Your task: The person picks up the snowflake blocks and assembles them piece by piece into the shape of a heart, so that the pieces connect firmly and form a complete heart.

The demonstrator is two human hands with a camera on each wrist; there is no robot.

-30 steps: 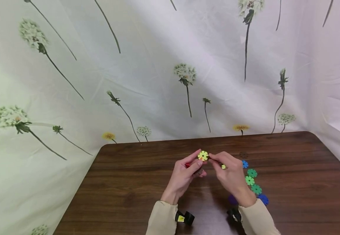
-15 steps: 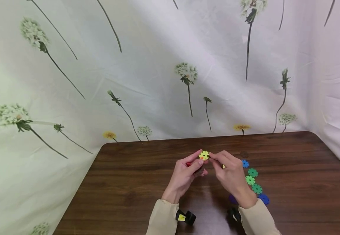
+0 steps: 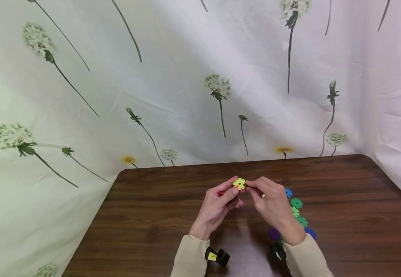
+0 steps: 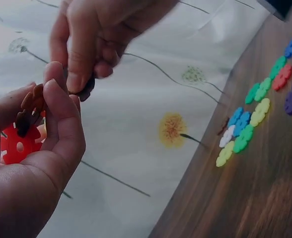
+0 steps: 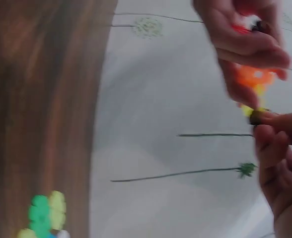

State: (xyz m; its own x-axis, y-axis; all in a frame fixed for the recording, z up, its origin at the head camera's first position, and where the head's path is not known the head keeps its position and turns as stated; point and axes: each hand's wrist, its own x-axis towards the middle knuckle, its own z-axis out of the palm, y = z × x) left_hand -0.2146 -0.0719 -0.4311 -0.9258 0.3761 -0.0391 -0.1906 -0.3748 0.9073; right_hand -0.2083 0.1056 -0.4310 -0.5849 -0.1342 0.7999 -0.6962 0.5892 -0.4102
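Above the table the left hand [image 3: 213, 207] holds a group of notched discs: a yellow disc [image 3: 239, 184] faces the head camera. In the left wrist view a red disc [image 4: 20, 145] and a brown disc [image 4: 34, 105] show within the left hand. An orange disc [image 5: 255, 75] appears between the hands in the right wrist view. The right hand [image 3: 273, 204] pinches a small dark disc [image 5: 256, 117] between thumb and finger, against the yellow disc's right edge. Whether the two discs are joined cannot be told.
Loose discs lie on the wooden table [image 3: 152, 207] to the right, partly behind the right hand, among them a green disc [image 3: 296, 203] and a purple disc [image 3: 274, 234]. A patterned white cloth [image 3: 186, 96] hangs behind the table's far edge.
Both hands keep nearly the same pose and hold on the discs. The view shifts slightly, and the right forearm covers a little more of the loose discs.
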